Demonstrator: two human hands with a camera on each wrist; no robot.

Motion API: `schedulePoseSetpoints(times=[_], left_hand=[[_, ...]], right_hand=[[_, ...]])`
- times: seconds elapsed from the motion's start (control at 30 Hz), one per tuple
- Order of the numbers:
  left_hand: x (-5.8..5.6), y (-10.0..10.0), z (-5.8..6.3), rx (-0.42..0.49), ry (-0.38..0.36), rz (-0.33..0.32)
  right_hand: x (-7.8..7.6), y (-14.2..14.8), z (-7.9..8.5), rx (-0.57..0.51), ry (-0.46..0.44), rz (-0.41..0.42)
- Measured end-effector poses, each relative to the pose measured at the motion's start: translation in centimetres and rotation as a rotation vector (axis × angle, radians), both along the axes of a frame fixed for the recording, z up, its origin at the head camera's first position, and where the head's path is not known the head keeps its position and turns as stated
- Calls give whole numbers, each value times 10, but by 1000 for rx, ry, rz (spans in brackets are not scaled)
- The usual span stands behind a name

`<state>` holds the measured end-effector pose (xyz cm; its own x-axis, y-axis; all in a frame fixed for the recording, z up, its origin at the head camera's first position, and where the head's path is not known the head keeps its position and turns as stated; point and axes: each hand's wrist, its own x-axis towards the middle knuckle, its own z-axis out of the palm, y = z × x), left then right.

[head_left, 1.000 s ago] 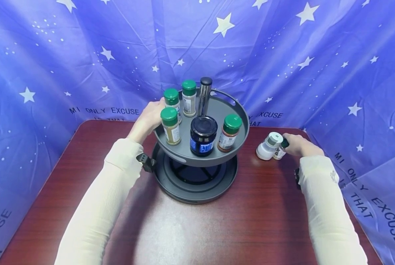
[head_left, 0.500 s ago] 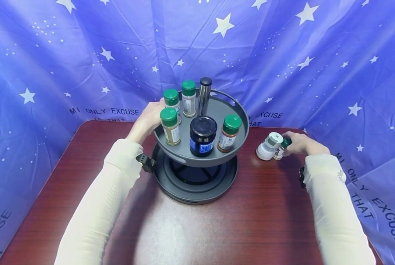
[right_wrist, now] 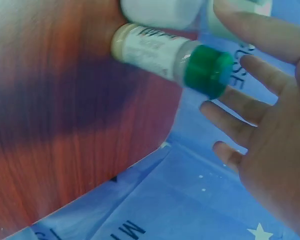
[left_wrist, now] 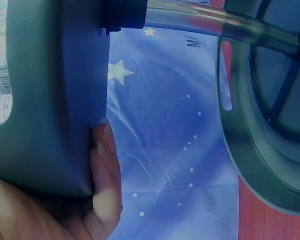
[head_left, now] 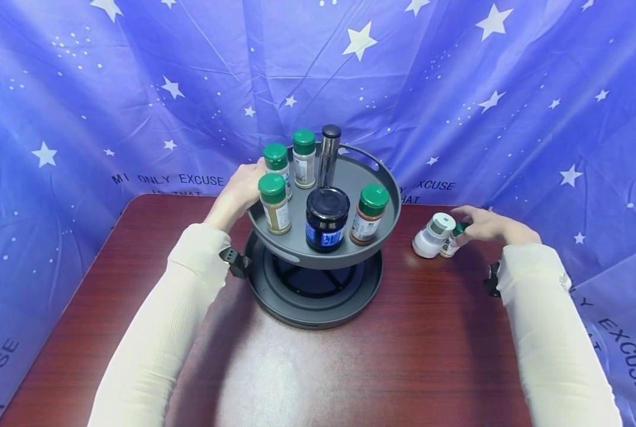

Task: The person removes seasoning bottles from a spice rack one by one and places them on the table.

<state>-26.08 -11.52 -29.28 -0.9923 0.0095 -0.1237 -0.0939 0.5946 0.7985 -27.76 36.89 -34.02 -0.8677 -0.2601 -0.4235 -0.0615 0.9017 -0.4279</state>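
Observation:
My left hand (head_left: pixel 243 185) grips the left rim of the upper tray (head_left: pixel 344 260) of a grey two-tier rack. In the left wrist view, its fingers (left_wrist: pixel 105 195) curl under the tray's underside. On the right, my right hand (head_left: pixel 489 225) is at a small spice jar (head_left: pixel 448 247) with a green cap, which stands on the table beside a white bottle (head_left: pixel 430 240) with a pale cap. The right wrist view shows the right hand (right_wrist: pixel 275 125) with fingers spread round the green cap (right_wrist: pixel 208 71), not closed on it.
The upper tray bears several green-capped spice jars (head_left: pixel 275 204) and a dark jar (head_left: pixel 327 216) around a metal post (head_left: pixel 328 157). Below it lies the lower tray (head_left: pixel 318 317). A starry blue curtain (head_left: pixel 360 77) hangs behind the red-brown table (head_left: pixel 424 356).
My right hand has shifted slightly right and its fingers have opened around the green-capped jar, which stays beside the white bottle. The left hand and the rack have not moved.

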Motion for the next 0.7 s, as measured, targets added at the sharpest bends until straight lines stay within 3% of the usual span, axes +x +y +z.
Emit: schedulePoseSetpoints(times=[0.13, 0.7], left_hand=[[1, 0, 1, -1, -3, 2], [1, 2, 0, 1, 8, -2]], right_hand=[[0, -7, 7, -27, -43, -14], [-3, -23, 14, -67, -52, -2]])
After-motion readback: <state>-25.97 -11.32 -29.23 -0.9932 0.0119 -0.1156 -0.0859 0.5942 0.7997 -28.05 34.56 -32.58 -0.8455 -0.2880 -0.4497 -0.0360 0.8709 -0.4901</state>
